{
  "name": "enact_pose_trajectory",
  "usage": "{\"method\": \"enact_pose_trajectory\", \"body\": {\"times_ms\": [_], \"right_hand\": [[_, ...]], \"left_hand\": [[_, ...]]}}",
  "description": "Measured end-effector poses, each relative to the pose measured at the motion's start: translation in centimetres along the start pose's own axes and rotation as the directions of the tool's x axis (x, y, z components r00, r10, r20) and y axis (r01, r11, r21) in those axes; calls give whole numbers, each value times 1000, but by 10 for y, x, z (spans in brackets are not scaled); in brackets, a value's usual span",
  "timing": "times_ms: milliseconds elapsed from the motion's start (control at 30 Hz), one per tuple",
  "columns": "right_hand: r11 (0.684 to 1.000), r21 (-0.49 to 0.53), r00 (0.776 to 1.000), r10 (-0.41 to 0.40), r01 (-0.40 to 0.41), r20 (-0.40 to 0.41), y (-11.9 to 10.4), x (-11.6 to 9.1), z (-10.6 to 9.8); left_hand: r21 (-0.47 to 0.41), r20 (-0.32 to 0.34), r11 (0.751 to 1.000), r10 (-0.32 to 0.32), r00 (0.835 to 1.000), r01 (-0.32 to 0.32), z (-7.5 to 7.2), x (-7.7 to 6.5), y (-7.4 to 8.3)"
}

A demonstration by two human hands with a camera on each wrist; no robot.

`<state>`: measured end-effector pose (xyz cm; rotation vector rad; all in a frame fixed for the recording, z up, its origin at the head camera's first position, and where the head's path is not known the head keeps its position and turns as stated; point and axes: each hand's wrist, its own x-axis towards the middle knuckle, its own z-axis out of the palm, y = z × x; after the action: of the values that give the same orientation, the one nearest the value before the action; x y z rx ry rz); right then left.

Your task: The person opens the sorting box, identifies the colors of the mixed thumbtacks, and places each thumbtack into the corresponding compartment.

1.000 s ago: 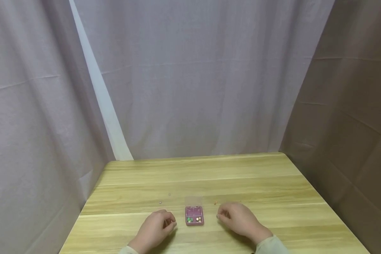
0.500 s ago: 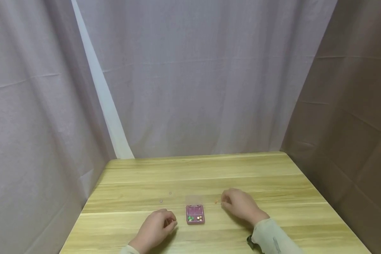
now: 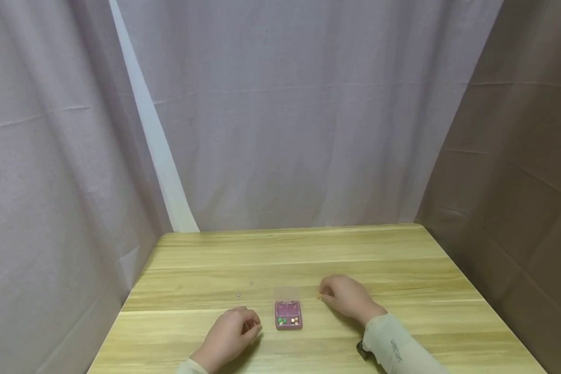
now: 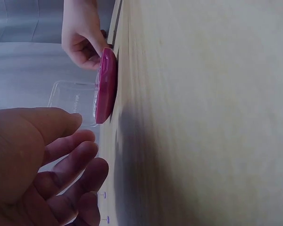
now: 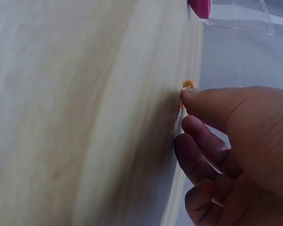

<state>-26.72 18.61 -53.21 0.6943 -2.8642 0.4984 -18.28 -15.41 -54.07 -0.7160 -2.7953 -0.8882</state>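
Observation:
A small pink-purple box (image 3: 288,323) lies on the table between my hands. Its clear lid (image 4: 73,99) is swung back, and small green pieces (image 3: 281,321) and gold-coloured pieces (image 3: 294,320) sit in its two near compartments. My left hand (image 3: 231,332) stays left of the box, fingers loosely curled with nothing in them. Beyond the box to the right, my right hand (image 3: 348,297) is low over the table, thumb and finger pinching at a small orange piece (image 5: 189,84). The thumb partly covers that piece in the right wrist view.
Two small purple pieces with thin pins, one nearer (image 3: 238,295) and one farther (image 3: 251,283), lie beyond my left hand. The wood-grain table (image 3: 280,249) ends at grey curtains (image 3: 299,130) at the back and sides.
My right hand has moved away from me, first out past the box, then left onto the orange piece. My left hand has stayed in place.

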Motion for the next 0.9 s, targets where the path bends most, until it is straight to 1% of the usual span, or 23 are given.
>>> {"method": "enact_pose_trajectory", "body": {"times_ms": [200, 433, 700, 900], "right_hand": [[1000, -7, 1000, -6, 6, 7, -2, 2, 2], [999, -33, 1000, -12, 13, 11, -2, 3, 2], [999, -23, 1000, 24, -24, 10, -7, -6, -4], [1000, -1, 1000, -21, 21, -2, -16, -14, -6]], "left_hand": [[3, -6, 1000, 9, 1000, -9, 1, 0, 0], [9, -19, 1000, 3, 1000, -2, 0, 0, 2], [-3, -11, 1000, 7, 1000, -7, 0, 2, 4], [-4, -6, 1000, 6, 1000, -6, 1, 2, 4]]}}
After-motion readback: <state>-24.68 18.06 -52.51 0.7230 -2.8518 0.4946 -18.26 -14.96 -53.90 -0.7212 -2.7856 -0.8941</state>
